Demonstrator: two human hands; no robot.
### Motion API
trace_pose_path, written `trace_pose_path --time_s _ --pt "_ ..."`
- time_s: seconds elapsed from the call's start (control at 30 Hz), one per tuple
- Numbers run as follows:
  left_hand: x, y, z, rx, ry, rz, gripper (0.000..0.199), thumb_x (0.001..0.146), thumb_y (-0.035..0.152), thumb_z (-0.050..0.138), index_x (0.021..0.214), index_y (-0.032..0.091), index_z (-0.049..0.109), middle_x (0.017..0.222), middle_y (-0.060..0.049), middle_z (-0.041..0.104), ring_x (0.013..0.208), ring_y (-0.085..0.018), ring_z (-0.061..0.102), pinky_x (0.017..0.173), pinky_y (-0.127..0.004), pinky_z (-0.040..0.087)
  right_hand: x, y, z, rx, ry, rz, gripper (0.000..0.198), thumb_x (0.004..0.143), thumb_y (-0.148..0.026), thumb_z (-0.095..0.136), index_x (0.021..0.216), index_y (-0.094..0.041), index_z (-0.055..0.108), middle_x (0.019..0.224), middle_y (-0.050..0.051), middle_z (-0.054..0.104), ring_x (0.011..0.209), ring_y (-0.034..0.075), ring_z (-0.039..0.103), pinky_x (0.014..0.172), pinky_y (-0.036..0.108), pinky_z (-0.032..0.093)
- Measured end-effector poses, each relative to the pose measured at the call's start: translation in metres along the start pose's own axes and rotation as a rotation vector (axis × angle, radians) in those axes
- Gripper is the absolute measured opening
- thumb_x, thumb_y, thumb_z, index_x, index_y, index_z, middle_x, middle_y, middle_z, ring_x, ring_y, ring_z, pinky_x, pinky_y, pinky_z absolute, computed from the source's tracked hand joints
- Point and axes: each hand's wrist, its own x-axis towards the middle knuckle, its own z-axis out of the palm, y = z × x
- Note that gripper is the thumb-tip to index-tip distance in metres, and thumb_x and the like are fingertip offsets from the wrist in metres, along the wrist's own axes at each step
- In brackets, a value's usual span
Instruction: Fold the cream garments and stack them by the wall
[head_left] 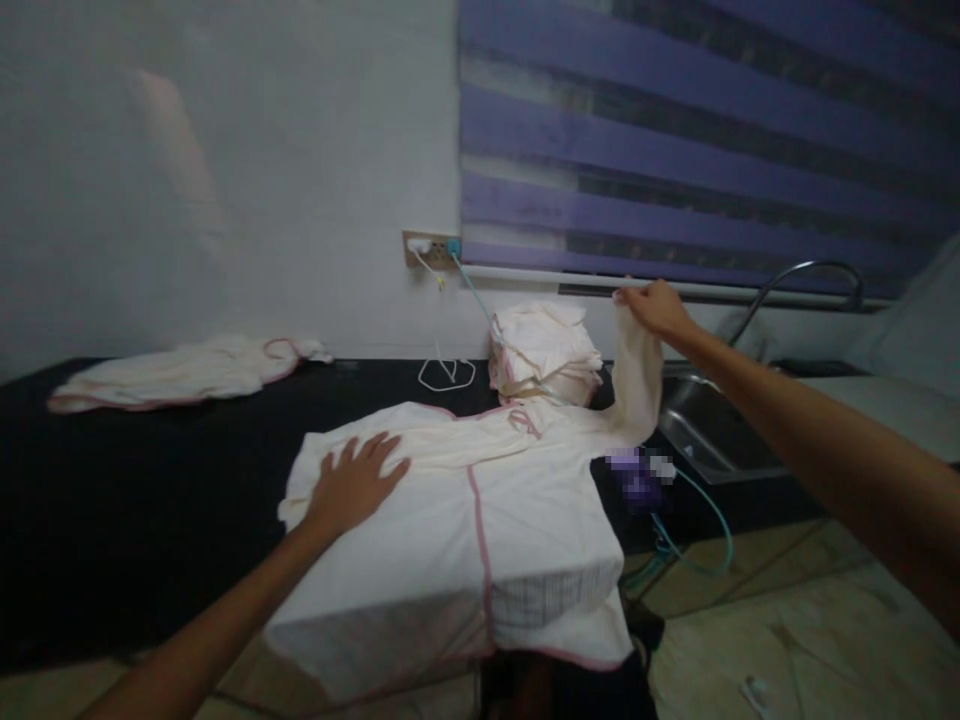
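A white garment with pink trim [420,520] lies spread on the black counter, its lower part hanging over the front edge. My left hand [356,485] rests flat on its left side, fingers apart. Up at the right, my right hand [654,305] pinches the end of the garment's sleeve [637,390] and holds it raised above the counter. A small pink tie shows near the garment's upper middle. Behind it sits a stack of folded white garments [544,345].
Another white garment [180,375] lies on the black counter [150,490] at the left. A white cable [448,378] is by the wall, below an outlet [433,250]. At the right are a steel sink [712,420], a faucet [810,268] and a purple object with a teal cord [637,482].
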Motion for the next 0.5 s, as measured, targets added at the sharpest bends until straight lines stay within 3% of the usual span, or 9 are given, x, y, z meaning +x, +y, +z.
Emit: trace_pose_path --time_s 0.2,0.33,0.4,0.5 --pt "-0.005 0.006 -0.004 0.040 0.007 -0.010 0.071 0.104 0.062 0.028 0.165 0.028 0.041 0.175 -0.006 0.034 0.160 -0.046 0.027 0.125 -0.072 0.025 -0.020 -0.099 0.014 -0.146 -0.222 -0.270 0.049 0.091 -0.057 0.071 0.092 -0.009 0.081 0.086 0.013 0.076 0.089 0.030 0.073 0.073 0.028 0.049" --pt "-0.007 0.007 -0.005 0.021 0.017 -0.013 0.071 0.104 0.063 0.029 0.164 0.027 0.044 0.174 -0.005 0.036 0.159 -0.046 0.027 0.125 -0.073 0.025 -0.034 -0.141 0.028 -0.201 -0.350 -0.494 0.038 0.086 -0.042 0.080 0.099 -0.007 0.083 0.097 0.015 0.081 0.100 0.029 0.075 0.080 0.025 0.049" --pt "-0.007 0.007 -0.003 0.021 0.025 -0.011 0.071 0.104 0.063 0.029 0.163 0.027 0.044 0.174 -0.005 0.037 0.159 -0.046 0.028 0.125 -0.073 0.025 -0.042 -0.160 0.037 -0.209 -0.365 -0.539 0.037 0.091 -0.037 0.074 0.106 -0.004 0.082 0.108 0.018 0.081 0.105 0.029 0.075 0.084 0.025 0.050" --pt "-0.006 0.006 0.001 0.040 0.051 0.000 0.069 0.105 0.062 0.030 0.163 0.028 0.045 0.173 -0.004 0.038 0.158 -0.046 0.030 0.124 -0.073 0.027 -0.058 -0.192 0.054 -0.118 -0.333 -0.468 0.044 0.101 -0.038 0.060 0.117 -0.001 0.078 0.120 0.024 0.077 0.112 0.029 0.073 0.088 0.027 0.050"
